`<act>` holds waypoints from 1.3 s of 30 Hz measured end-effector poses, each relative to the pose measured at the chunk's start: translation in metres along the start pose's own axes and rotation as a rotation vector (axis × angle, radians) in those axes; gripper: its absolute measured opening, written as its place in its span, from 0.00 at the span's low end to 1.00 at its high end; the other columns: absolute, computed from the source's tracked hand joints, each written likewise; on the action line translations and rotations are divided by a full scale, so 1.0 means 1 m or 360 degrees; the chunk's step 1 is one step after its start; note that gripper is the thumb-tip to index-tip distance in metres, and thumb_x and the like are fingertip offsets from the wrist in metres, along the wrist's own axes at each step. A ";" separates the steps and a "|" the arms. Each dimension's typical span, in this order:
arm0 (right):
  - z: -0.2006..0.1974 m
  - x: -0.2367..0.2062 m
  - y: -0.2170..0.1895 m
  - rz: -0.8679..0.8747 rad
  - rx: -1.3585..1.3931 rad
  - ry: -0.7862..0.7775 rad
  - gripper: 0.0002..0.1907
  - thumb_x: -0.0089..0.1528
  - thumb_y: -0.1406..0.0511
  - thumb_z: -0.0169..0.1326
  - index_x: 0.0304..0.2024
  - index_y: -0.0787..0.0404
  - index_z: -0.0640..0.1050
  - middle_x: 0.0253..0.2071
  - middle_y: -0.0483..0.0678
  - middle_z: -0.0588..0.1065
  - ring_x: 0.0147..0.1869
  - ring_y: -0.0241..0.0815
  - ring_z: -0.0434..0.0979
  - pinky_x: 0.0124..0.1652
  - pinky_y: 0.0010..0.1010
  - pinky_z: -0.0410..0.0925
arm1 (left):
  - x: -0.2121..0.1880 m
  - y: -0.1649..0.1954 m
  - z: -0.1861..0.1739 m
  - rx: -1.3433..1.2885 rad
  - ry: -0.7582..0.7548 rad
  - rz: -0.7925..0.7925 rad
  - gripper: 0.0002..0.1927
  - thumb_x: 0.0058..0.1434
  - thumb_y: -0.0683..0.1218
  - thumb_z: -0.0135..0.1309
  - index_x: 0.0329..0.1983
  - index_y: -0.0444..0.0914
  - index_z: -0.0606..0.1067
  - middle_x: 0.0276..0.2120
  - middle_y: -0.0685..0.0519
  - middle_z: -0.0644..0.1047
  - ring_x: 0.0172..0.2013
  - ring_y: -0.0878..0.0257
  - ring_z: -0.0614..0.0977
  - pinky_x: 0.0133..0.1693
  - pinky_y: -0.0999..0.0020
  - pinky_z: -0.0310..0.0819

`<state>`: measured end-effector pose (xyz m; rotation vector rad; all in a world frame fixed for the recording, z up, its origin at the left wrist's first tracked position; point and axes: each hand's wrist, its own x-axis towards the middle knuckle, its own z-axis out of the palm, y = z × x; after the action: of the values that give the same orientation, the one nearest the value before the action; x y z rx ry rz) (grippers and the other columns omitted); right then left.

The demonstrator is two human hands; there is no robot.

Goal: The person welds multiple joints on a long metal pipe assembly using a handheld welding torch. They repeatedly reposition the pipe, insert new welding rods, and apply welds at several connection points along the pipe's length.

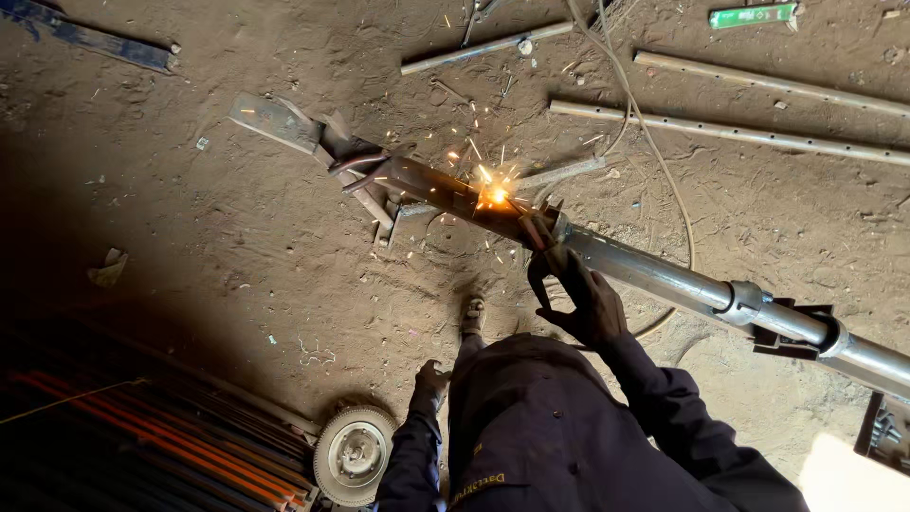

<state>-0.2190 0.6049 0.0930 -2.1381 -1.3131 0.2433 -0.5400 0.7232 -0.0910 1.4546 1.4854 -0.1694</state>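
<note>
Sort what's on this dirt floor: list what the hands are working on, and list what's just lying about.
In use:
right hand, gripping the electrode holder
long steel pipe, sparks at the weld spot
pipe clamp stand
left hand, hanging free, holding nothing

Lying about:
two perforated bars
thin rod
small wheel
green packet
flat bar, top left

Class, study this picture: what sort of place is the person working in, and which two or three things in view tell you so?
Probably an open-air metal workshop or welding yard. The floor is bare packed dirt, sparks fly where the right hand holds a welding tool against a long steel pipe, and loose perforated metal bars lie on the ground.
</note>
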 end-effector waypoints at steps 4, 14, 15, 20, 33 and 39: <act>-0.001 -0.003 -0.001 -0.0059 -0.0021 0.0090 0.64 0.43 0.50 0.75 0.73 0.62 0.57 0.51 0.64 0.76 0.48 0.64 0.80 0.42 0.47 0.75 | 0.004 -0.002 0.003 0.0042 0.0026 0.0037 0.28 0.50 0.49 0.70 0.53 0.36 0.76 0.38 0.42 0.83 0.41 0.51 0.85 0.43 0.58 0.79; 0.005 -0.003 0.001 0.0052 -0.0062 -0.0063 0.65 0.42 0.48 0.75 0.74 0.59 0.56 0.49 0.66 0.75 0.45 0.64 0.81 0.40 0.47 0.76 | 0.006 0.001 0.004 0.0084 0.0041 0.0088 0.28 0.50 0.49 0.70 0.52 0.36 0.76 0.39 0.42 0.83 0.41 0.50 0.85 0.44 0.58 0.79; 0.005 -0.002 0.002 0.0050 -0.0077 -0.0069 0.65 0.42 0.48 0.75 0.74 0.59 0.56 0.49 0.66 0.75 0.46 0.65 0.81 0.40 0.47 0.76 | 0.006 0.001 0.004 0.0087 0.0041 0.0090 0.28 0.50 0.49 0.70 0.52 0.36 0.76 0.39 0.42 0.83 0.42 0.50 0.85 0.44 0.58 0.79; 0.007 0.000 0.002 0.0061 -0.0070 -0.0114 0.66 0.42 0.48 0.75 0.75 0.56 0.55 0.50 0.66 0.75 0.46 0.65 0.81 0.40 0.48 0.75 | 0.008 0.000 0.003 0.0099 0.0046 0.0098 0.28 0.50 0.50 0.70 0.52 0.36 0.76 0.39 0.41 0.83 0.42 0.50 0.85 0.45 0.59 0.79; 0.002 0.008 -0.013 0.0108 -0.0081 -0.0123 0.63 0.41 0.49 0.75 0.72 0.58 0.58 0.51 0.66 0.75 0.46 0.65 0.81 0.39 0.48 0.75 | 0.009 -0.002 -0.001 0.0140 0.0068 0.0122 0.28 0.49 0.50 0.71 0.51 0.36 0.77 0.39 0.41 0.84 0.43 0.50 0.85 0.46 0.59 0.79; 0.002 0.010 -0.016 0.0092 -0.0022 -0.0130 0.63 0.45 0.49 0.74 0.74 0.60 0.56 0.47 0.63 0.78 0.47 0.64 0.81 0.42 0.47 0.74 | 0.010 -0.003 -0.002 0.0208 0.0097 0.0191 0.28 0.49 0.51 0.71 0.51 0.36 0.77 0.40 0.41 0.84 0.44 0.49 0.85 0.47 0.59 0.78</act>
<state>-0.2275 0.6195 0.1022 -2.2009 -1.3031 0.3498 -0.5414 0.7307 -0.0983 1.6626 1.4532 -0.1523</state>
